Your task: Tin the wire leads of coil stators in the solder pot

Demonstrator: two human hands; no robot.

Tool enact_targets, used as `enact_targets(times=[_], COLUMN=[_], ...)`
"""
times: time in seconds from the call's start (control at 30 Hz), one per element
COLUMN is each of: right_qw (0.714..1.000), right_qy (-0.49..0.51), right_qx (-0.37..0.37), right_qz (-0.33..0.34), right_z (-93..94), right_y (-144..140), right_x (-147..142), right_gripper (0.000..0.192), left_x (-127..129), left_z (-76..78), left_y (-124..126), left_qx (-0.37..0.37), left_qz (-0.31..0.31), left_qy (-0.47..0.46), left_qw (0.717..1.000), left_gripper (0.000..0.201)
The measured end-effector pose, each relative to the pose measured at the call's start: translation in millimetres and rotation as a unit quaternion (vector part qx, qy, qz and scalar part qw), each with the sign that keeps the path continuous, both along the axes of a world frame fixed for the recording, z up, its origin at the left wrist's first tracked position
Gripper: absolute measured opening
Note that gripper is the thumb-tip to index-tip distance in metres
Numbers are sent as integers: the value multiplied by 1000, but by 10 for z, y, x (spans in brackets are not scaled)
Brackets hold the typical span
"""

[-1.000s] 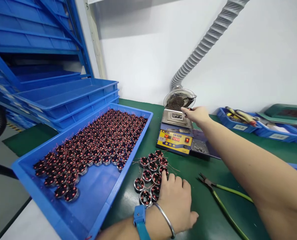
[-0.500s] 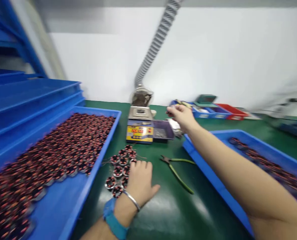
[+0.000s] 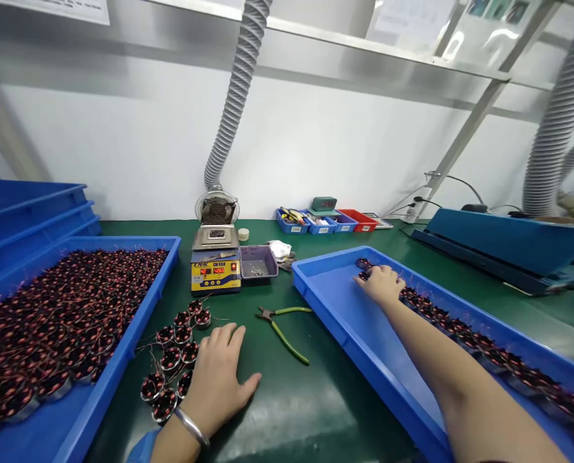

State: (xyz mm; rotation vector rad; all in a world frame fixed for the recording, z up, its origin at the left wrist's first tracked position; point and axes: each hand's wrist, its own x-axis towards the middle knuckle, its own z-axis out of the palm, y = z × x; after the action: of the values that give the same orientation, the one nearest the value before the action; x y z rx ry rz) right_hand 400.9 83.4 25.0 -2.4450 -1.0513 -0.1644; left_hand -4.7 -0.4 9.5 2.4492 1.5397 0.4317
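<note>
My left hand (image 3: 219, 379) lies on the green bench with its fingers spread, holding nothing. It is beside a loose group of small copper-wound stators (image 3: 171, 357) with thin wire ends sticking out, and partly covers some of them. My right hand (image 3: 384, 284) reaches into the far end of the right blue tray (image 3: 345, 321). Its fingers are closed on a wound stator (image 3: 363, 276), partly hidden by the hand. More stators (image 3: 461, 321) stand in a row along that tray's right side. Green-handled cutting pliers (image 3: 282, 328) lie opened between my hands.
A blue tray (image 3: 145, 321) full of stators stands at left, near stacked blue trays (image 3: 36, 212). Behind the pliers are a yellow-fronted solder pot (image 3: 216, 273) and a purple tray (image 3: 259, 262). Small bins (image 3: 359, 220) and a blue machine (image 3: 509, 244) stand farther back.
The view has swung to the right and up. My right hand has come down from above the bench into the right tray. My left hand stays flat beside the loose stators.
</note>
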Motion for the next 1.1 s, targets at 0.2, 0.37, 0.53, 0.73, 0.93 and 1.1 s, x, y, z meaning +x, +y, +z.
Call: enact_targets(times=[0.2,0.37,0.53,0.73,0.93,1.1], right_qw=[994,993,997,818,758,752], right_qy=[13,19,27,184,195,211], right_qx=[-10,23,34,-176,-185,-120], right_qz=[-105,-111,68,515,594,612], right_z=[-11,56,394,592,290,-150], right_y=[84,31,68,206,61,-384], right_x=[98,13,-623,-1967,-2574,-2502], right_gripper=[51,62,56,36,38,38], left_x=[-89,-90,-68,-58,-53,-28], left_z=[138,134,53,-79,-64,-108], left_y=[63,82,99,140,122,129], left_qx=[-52,-38,-68,-100,-128,-113], left_qz=[30,65,84,8,73,41], left_qy=[39,24,6,-80,-73,-57], left_qw=[997,997,994,992,986,991], left_gripper=[62,53,31,50,57,25])
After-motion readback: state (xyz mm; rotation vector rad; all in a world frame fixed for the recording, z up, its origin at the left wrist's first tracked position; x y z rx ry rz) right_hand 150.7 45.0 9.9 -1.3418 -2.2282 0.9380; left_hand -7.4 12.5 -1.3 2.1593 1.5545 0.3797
